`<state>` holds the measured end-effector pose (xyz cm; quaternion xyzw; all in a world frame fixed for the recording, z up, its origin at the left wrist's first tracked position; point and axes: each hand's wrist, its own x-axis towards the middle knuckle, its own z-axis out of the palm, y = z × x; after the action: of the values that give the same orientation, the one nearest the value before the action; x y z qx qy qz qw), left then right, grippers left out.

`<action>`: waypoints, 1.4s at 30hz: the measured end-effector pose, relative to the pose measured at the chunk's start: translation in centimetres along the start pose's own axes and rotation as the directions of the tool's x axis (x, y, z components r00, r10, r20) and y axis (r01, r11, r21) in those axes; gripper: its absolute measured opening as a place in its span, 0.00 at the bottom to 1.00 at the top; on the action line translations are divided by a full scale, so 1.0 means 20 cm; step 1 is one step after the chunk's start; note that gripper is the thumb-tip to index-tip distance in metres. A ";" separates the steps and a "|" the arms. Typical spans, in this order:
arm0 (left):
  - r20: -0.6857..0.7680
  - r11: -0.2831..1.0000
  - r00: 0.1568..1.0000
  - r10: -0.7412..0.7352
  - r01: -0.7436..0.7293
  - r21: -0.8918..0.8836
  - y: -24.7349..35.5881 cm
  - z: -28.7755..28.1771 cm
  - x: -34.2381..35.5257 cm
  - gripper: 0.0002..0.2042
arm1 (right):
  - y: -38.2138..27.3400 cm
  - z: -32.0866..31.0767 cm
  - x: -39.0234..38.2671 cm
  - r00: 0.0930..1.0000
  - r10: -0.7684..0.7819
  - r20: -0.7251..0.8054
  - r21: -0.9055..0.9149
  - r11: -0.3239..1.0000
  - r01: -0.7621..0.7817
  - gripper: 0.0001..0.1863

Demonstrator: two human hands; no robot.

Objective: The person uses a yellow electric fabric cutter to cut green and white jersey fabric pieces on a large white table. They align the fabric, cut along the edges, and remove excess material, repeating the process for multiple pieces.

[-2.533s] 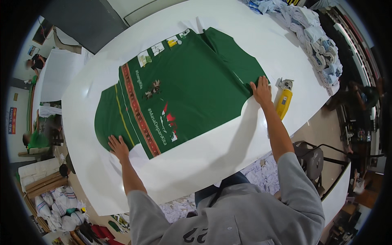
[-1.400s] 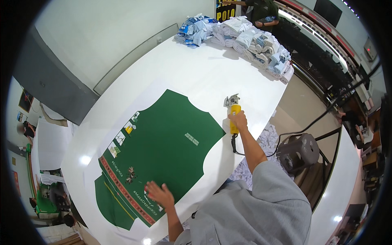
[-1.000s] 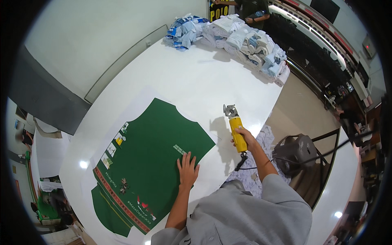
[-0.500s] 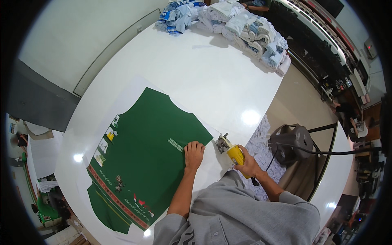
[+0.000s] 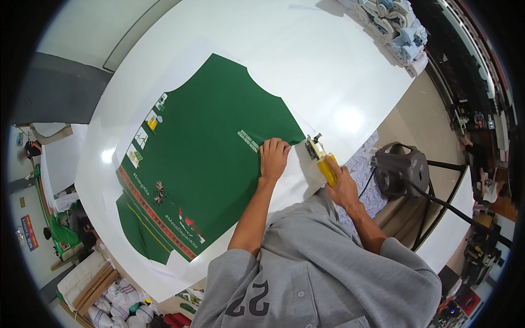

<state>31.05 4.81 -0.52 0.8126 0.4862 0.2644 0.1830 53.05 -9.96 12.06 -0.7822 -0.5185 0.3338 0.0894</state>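
A large green printed fabric panel [image 5: 213, 126], cut like a garment piece, lies flat on the white table. My left hand [image 5: 274, 158] rests palm down near its right edge, fingers extended on the cloth beside a small block of pale print. In my right hand [image 5: 343, 188] is a yellow handheld electric fabric cutter [image 5: 327, 167]. Its metal head sits just right of the panel's right corner; whether the blade touches the cloth I cannot tell. White material [image 5: 188, 68] shows along the panel's upper left edge.
Stacks of folded pale cloth [image 5: 391, 27] lie at the table's far right. Below the right edge are a dark grey machine [image 5: 403, 169] with a black hose and a heap of pale fabric [image 5: 355, 205]. A grey panel [image 5: 60, 87] stands at the left.
My view has shifted, so the table and cloth sit higher in the picture. The cutter in my right hand is slightly closer to the panel's corner. My left hand still rests on the cloth.
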 end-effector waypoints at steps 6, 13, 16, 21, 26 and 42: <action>0.029 0.999 0.999 0.036 -0.036 0.004 0.01 -0.04 -0.01 0.12 | -0.03 -0.02 0.07 1.000 -0.011 -0.015 0.029 1.000 0.011 0.52; 0.111 0.997 0.993 0.049 -0.056 0.055 0.04 -0.08 -0.02 0.16 | -0.02 -0.01 0.08 0.999 -0.030 -0.030 0.028 0.999 0.031 0.51; 0.104 0.996 0.993 0.060 -0.066 0.056 0.04 -0.08 -0.01 0.15 | -0.04 -0.01 0.09 1.000 0.003 -0.030 0.035 0.999 -0.002 0.52; 0.081 0.994 0.994 0.077 -0.083 0.074 0.03 -0.06 -0.02 0.15 | -0.06 -0.01 0.10 0.999 0.020 -0.030 0.055 0.998 -0.018 0.51; 0.094 0.995 0.993 0.071 -0.077 0.065 0.04 -0.07 -0.02 0.16 | -0.01 -0.01 0.08 0.998 -0.049 -0.033 0.061 0.997 0.051 0.50; 0.079 0.996 0.995 0.058 -0.063 0.063 0.03 -0.07 -0.02 0.15 | -0.12 -0.06 0.19 0.998 -0.059 -0.016 0.029 0.998 0.060 0.49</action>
<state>30.47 4.16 0.84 0.8421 0.4623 0.2222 0.1669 52.91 -5.23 12.51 -0.7675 -0.5359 0.3325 0.1147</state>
